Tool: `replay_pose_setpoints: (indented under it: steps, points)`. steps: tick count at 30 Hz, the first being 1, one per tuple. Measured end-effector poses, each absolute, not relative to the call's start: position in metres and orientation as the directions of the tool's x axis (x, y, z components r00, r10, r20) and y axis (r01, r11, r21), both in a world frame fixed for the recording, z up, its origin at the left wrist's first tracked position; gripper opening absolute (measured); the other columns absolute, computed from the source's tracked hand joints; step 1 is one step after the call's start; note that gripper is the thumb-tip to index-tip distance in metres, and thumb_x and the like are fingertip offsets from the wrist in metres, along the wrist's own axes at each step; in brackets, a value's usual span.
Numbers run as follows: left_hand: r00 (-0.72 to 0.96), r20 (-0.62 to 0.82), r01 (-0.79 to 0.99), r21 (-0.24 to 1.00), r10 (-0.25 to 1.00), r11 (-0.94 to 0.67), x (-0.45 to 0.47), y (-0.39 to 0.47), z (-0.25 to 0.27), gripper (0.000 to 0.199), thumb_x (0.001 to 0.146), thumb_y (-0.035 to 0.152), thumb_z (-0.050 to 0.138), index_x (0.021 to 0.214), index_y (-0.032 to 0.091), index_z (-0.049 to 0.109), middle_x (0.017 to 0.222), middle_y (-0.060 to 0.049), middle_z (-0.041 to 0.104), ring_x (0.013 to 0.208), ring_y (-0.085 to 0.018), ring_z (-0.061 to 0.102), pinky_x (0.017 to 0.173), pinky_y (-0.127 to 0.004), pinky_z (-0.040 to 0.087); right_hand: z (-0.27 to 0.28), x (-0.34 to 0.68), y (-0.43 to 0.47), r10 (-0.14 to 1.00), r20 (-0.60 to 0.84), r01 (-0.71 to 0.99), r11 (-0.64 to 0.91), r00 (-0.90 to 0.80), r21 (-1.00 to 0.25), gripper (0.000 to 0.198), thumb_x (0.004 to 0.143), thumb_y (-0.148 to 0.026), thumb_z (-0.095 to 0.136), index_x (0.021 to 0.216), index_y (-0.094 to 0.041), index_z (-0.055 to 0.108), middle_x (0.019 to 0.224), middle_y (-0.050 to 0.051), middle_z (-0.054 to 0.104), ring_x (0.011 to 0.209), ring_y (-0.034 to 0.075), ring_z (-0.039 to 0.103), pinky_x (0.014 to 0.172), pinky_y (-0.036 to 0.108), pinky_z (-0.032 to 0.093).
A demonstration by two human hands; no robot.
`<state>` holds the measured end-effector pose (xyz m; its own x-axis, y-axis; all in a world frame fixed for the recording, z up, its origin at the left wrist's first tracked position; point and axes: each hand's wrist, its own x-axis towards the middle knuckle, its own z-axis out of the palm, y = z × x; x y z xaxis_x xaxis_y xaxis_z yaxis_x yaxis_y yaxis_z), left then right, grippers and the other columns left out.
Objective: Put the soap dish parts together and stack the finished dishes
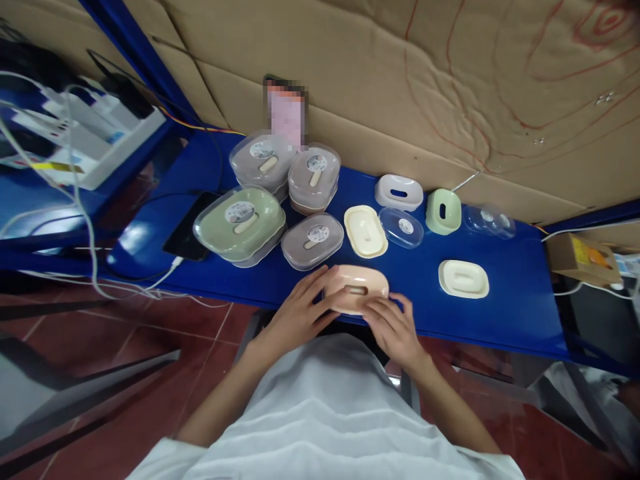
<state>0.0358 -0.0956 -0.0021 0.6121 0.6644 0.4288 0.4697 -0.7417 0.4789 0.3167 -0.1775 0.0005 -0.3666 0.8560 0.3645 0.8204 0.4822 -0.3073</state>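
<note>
At the front edge of the blue table, a pink soap dish [373, 277] with an oval slot in its middle sits between my hands. My left hand [305, 307] grips its left end, with a finger reaching over toward the slot. The fingers of my right hand [393, 323] close on its front right side. Just behind lie a lidded grey soap box [300, 252], a cream tray [364, 232] and a clear lid [401, 227] with a round label. Farther back stand a white slotted dish [385, 193] and a green slotted dish [452, 212].
Stacked lidded boxes, green [210, 223] and grey [320, 180], stand at left near a black phone [187, 233] on a cable. Right of my hands are a cream dish [477, 283] and clear lids [493, 220]. A cardboard wall [350, 87] closes the back.
</note>
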Motion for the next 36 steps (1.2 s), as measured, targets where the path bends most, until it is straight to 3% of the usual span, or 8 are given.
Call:
replay_pose_setpoints:
  steps: [4,10,15,19,22,27,32,36]
  points:
    - [0.650,0.438,0.461,0.422,0.620,-0.781,0.035,-0.097,-0.004,0.045,0.105,0.020,0.067,0.149,0.021,0.060,0.158,-0.017,0.061,0.157,-0.034,0.049,0.120,-0.053,0.054,0.012,0.293,-0.167,0.825,0.374,0.816,0.526,-0.423,-0.239,0.038,0.106,-0.017,0.064,0.141,-0.029,0.068,0.116,0.004,0.081,0.115,0.021,0.073,0.117,0.045,0.040]
    - [0.655,0.439,0.469,0.404,0.616,-0.786,0.035,-0.098,-0.006,0.045,0.104,0.019,0.067,0.149,0.021,0.060,0.161,-0.014,0.059,0.157,-0.033,0.049,0.123,-0.052,0.053,0.008,0.296,-0.167,0.791,0.390,0.802,0.568,-0.471,-0.184,0.036,0.104,-0.012,0.066,0.138,-0.025,0.070,0.113,0.003,0.081,0.113,0.019,0.072,0.114,0.043,0.037]
    - [0.640,0.438,0.460,0.440,0.631,-0.772,0.035,-0.102,-0.007,0.042,0.104,0.024,0.069,0.146,0.020,0.061,0.160,-0.017,0.059,0.157,-0.035,0.049,0.120,-0.053,0.055,0.019,0.310,-0.143,0.798,0.378,0.771,0.579,-0.470,-0.263,0.036,0.110,-0.028,0.057,0.144,-0.033,0.068,0.127,0.006,0.078,0.121,0.023,0.070,0.111,0.043,0.044]
    - [0.590,0.448,0.441,0.519,0.672,-0.733,0.033,-0.107,-0.010,0.039,0.101,0.025,0.073,0.138,0.022,0.065,0.165,-0.021,0.050,0.159,-0.038,0.045,0.120,-0.057,0.054,0.024,0.324,-0.089,0.883,0.340,0.854,0.427,-0.323,-0.297,0.042,0.112,-0.035,0.048,0.149,-0.027,0.064,0.148,0.012,0.069,0.141,0.032,0.061,0.117,0.053,0.046]
    - [0.584,0.427,0.437,0.551,0.690,-0.711,0.029,-0.110,-0.011,0.040,0.100,0.022,0.074,0.139,0.024,0.065,0.169,-0.020,0.042,0.158,-0.039,0.045,0.121,-0.059,0.053,0.026,0.327,-0.060,0.913,0.300,0.856,0.376,-0.276,-0.354,0.034,0.110,-0.042,0.054,0.132,-0.024,0.073,0.142,0.013,0.073,0.137,0.034,0.065,0.114,0.056,0.049]
    - [0.574,0.376,0.461,0.586,0.728,-0.666,0.020,-0.114,-0.008,0.037,0.100,0.021,0.073,0.136,0.026,0.067,0.170,-0.017,0.041,0.157,-0.038,0.047,0.120,-0.057,0.054,0.030,0.332,-0.073,0.966,0.246,0.628,0.147,0.073,-0.764,0.033,0.104,-0.058,0.063,0.102,-0.027,0.073,0.106,0.006,0.081,0.101,0.026,0.078,0.095,0.044,0.061]
    - [0.574,0.375,0.441,0.608,0.728,-0.660,0.020,-0.108,-0.008,0.035,0.099,0.021,0.076,0.133,0.025,0.069,0.170,-0.017,0.043,0.157,-0.038,0.048,0.121,-0.057,0.054,0.017,0.355,-0.114,0.910,-0.029,0.212,-0.127,0.413,-0.969,0.042,0.095,-0.064,0.072,0.112,-0.025,0.068,0.080,0.000,0.074,0.072,0.020,0.073,0.072,0.037,0.063]
    - [0.596,0.353,0.442,0.606,0.721,-0.662,0.023,-0.099,-0.007,0.039,0.100,0.021,0.075,0.137,0.026,0.066,0.168,-0.018,0.046,0.157,-0.037,0.048,0.120,-0.058,0.054,0.008,0.372,-0.137,0.846,0.167,0.494,-0.126,0.507,-0.860,0.052,0.102,-0.056,0.066,0.144,-0.025,0.062,0.114,0.011,0.076,0.098,0.025,0.075,0.079,0.042,0.065]
